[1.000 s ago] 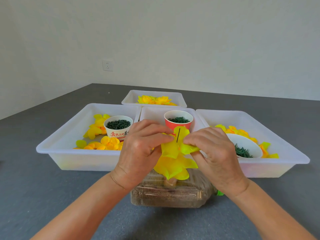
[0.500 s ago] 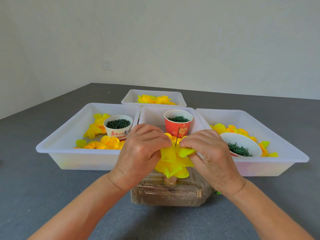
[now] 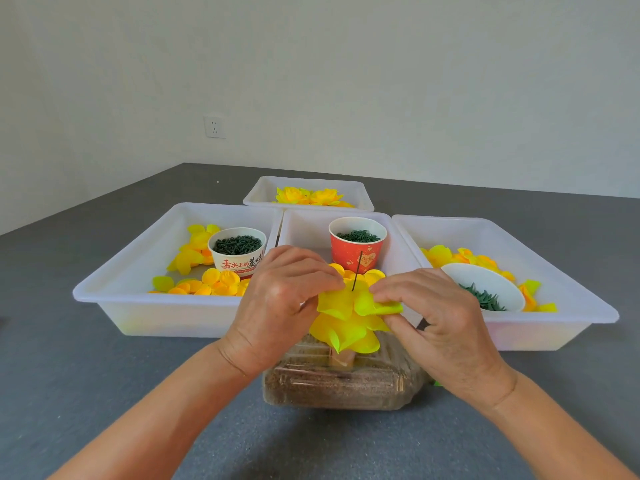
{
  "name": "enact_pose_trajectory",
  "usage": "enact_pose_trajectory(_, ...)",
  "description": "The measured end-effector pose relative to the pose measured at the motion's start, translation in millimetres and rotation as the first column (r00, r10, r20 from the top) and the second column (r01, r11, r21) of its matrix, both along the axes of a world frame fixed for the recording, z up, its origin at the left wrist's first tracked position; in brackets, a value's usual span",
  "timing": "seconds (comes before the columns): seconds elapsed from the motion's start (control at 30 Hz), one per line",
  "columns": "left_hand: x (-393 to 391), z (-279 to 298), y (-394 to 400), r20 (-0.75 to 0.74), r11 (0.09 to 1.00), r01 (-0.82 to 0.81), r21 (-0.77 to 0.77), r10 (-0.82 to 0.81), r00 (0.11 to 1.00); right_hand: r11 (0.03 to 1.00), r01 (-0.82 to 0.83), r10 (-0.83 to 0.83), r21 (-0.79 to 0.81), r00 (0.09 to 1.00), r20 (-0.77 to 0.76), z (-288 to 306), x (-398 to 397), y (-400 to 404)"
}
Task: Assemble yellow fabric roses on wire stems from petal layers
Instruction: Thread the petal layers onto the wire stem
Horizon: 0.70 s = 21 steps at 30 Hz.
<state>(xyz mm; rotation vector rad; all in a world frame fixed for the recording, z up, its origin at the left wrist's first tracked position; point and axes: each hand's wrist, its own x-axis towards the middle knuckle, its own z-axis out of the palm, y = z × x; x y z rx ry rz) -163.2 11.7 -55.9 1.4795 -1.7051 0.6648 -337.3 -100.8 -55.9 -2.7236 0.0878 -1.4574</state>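
Note:
A half-built yellow fabric rose [image 3: 348, 327] sits on a thin dark wire stem [image 3: 356, 271] that pokes up through its middle. The stem stands in a clear plastic bottle [image 3: 339, 382] filled with brown grain, lying on the grey table. My left hand [image 3: 280, 303] pinches the left edge of the top petal layer [image 3: 360, 301]. My right hand [image 3: 440, 323] pinches the right edge of the same layer. The wire tip stands between my fingertips.
Three white trays stand behind the bottle: the left tray [image 3: 114, 299] with loose petals and a white cup of green pieces [image 3: 237, 251], the middle tray [image 3: 301, 226] with a red cup [image 3: 356, 244], the right tray [image 3: 571, 289] with petals and a white bowl [image 3: 485, 289]. A far tray [image 3: 263, 192] holds finished roses [image 3: 308, 196].
Both hands have pushed the top petal layer down the wire onto the lower petals. More of the bare wire tip now shows above the flower.

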Motion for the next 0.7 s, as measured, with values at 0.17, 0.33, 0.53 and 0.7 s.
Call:
enact_pose_trajectory(0.17,1.1,0.1,0.5,-0.001,1.0,0.015,0.023,-0.015,1.0,0.999,-0.015,0.013,-0.04,0.998,-0.056,1.0,-3.5,1.8)
enact_pose_trajectory(0.33,3.2,-1.1,1.2,0.002,1.0,0.014,0.028,-0.014,1.0,0.998,-0.018,0.013,-0.066,0.998,-0.068,0.2,-5.5,1.4)
enact_pose_trajectory(0.53,3.9,-1.4,1.5,0.024,0.999,0.021,0.028,-0.021,0.999,0.999,-0.003,0.0,-0.049,0.997,-0.08,-0.6,-5.0,1.2)
enact_pose_trajectory(0.7,4.4,0.4,1.2,0.033,0.999,0.023,0.04,-0.024,0.999,0.999,0.001,-0.007,-0.044,0.993,-0.116,3.3,-0.5,1.2)
